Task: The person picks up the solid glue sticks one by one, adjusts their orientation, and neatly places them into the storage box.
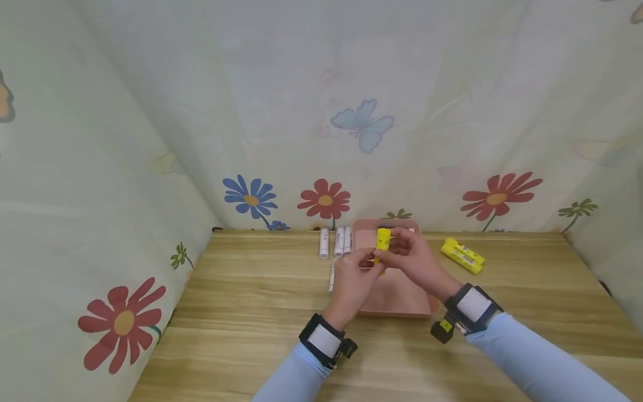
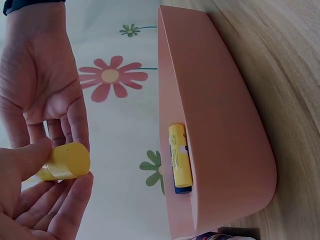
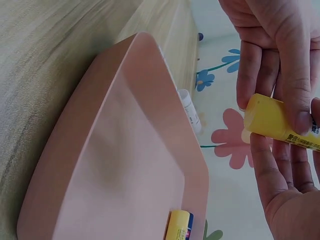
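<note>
Yellow stick (image 1: 383,240) stands roughly upright above the pink tray (image 1: 397,296), pinched at the fingertips of both left hand (image 1: 350,282) and right hand (image 1: 417,261). Fingers partly cover its label; the right-wrist view cuts off one end.

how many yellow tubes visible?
4: a yellow tube pinched by the left hand and right hand above the pink tray; a near tube and far tube side by side on the table, right of the tray; a fourth tube inside it. More may hide behind the hands.
</note>
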`<state>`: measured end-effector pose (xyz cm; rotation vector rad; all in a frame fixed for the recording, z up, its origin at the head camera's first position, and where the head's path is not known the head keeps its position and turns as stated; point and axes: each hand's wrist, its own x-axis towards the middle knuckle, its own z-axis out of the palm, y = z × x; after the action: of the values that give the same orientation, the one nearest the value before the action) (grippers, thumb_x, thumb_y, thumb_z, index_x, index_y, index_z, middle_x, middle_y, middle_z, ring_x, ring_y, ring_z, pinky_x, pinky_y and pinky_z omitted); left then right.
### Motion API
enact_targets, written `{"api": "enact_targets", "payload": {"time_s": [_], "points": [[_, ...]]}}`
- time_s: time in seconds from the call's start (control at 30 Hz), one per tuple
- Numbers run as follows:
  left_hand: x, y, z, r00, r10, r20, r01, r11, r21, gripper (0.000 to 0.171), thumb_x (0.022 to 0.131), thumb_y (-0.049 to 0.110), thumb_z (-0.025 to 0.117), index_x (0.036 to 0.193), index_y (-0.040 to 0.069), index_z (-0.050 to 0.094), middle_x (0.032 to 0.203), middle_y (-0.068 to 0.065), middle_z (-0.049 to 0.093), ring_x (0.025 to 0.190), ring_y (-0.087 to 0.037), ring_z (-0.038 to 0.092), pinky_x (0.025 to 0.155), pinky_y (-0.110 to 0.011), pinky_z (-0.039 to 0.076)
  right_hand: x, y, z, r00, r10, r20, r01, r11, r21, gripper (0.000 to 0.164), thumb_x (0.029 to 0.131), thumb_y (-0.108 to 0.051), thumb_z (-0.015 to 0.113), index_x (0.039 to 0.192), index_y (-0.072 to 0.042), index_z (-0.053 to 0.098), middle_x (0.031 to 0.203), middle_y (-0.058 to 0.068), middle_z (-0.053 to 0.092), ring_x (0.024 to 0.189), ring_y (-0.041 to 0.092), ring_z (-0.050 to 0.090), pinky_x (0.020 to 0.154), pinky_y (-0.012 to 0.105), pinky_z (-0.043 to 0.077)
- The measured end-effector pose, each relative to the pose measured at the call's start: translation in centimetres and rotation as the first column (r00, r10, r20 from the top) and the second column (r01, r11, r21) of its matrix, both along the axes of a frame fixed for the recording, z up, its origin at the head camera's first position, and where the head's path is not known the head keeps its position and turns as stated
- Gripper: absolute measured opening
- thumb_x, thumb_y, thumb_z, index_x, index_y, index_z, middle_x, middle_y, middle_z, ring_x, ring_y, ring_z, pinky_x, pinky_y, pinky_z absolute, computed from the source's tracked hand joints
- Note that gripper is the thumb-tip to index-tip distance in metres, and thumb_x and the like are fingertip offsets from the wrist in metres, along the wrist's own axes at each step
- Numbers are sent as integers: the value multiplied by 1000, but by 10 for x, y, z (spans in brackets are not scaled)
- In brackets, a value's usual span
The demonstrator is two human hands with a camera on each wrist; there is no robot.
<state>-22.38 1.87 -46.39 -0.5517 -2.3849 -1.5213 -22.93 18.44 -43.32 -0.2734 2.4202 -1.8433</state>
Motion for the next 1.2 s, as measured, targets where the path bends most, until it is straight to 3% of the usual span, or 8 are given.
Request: {"api": "enact_targets", "payload": {"time_s": [0.23, 0.37, 0.57, 0.7, 0.83, 0.97, 1.07, 1.2], "points": [[-4, 4, 4, 999, -31, 17, 31, 999, -23, 35, 82, 45, 64, 110, 23, 67, 101, 9, 71, 84, 2, 65, 68, -13, 52, 4, 15, 5, 1000, -4, -10, 4, 1000, 29, 52, 83, -36, 69, 126, -16, 50, 119, 9, 61, 106, 25, 60, 83, 32, 54], [-13, 3, 12, 1000, -13, -7, 13, 998, -63, 36, 82, 41, 65, 113, 23, 65, 106, 9, 69, 88, -1, 65, 70, -15, 53, 6, 34, 9, 993, -116, -33, 120, 985, 126, 60, 82, -44, 67, 130, -12, 51, 120, 12, 60, 108, 26, 61, 81, 33, 55], [-32, 5, 31, 990, 42, -136, -70, 975, -212, 37, 83, 36, 66, 118, 25, 62, 112, 7, 67, 93, -5, 64, 76, -19, 54, 8, 69, 0, 953, -288, -92, 299, 845, 444, 60, 87, -45, 61, 128, -2, 52, 120, 20, 59, 107, 33, 60, 84, 43, 53], [-46, 12, 38, 984, 77, -164, -133, 921, -365, 38, 84, 34, 68, 119, 24, 62, 114, 5, 67, 99, -7, 64, 81, -21, 53, 9, 81, -11, 950, -313, -7, 265, 792, 550, 58, 86, -36, 64, 126, 6, 52, 118, 26, 60, 101, 34, 62, 77, 40, 54], [-58, 24, 37, 990, 85, -109, -128, 861, -493, 38, 83, 31, 69, 120, 26, 62, 114, 8, 66, 102, -7, 62, 85, -24, 52, 8, 81, -24, 933, -335, 129, 210, 801, 561, 61, 85, -34, 67, 125, 9, 51, 112, 25, 63, 83, 25, 66, 65, 30, 53], [-67, 39, 28, 996, 22, -86, -67, 819, -570, 46, 82, 25, 72, 124, 39, 57, 117, 10, 65, 103, -8, 59, 88, -26, 51, 9, 77, -34, 918, -350, 185, 203, 818, 538, 54, 85, -27, 67, 122, 10, 54, 105, 21, 65, 74, 17, 63, 60, 25, 50], [-75, 49, 20, 990, -27, -138, -69, 760, -646, 59, 80, 23, 73, 124, 54, 49, 114, 13, 66, 94, -5, 60, 81, -22, 50, 10, 74, -38, 917, -361, 173, 219, 815, 537, 47, 84, -22, 67, 118, 9, 57, 103, 21, 66, 74, 17, 62, 59, 25, 50], [-84, 59, 12, 985, -39, -169, -98, 680, -727, 67, 85, 20, 68, 122, 66, 38, 94, 15, 68, 65, -6, 56, 59, -19, 42, 11, 72, -41, 917, -366, 161, 230, 813, 535, 41, 84, -19, 66, 115, 8, 60, 106, 22, 66, 77, 19, 62, 60, 27, 51]]}}
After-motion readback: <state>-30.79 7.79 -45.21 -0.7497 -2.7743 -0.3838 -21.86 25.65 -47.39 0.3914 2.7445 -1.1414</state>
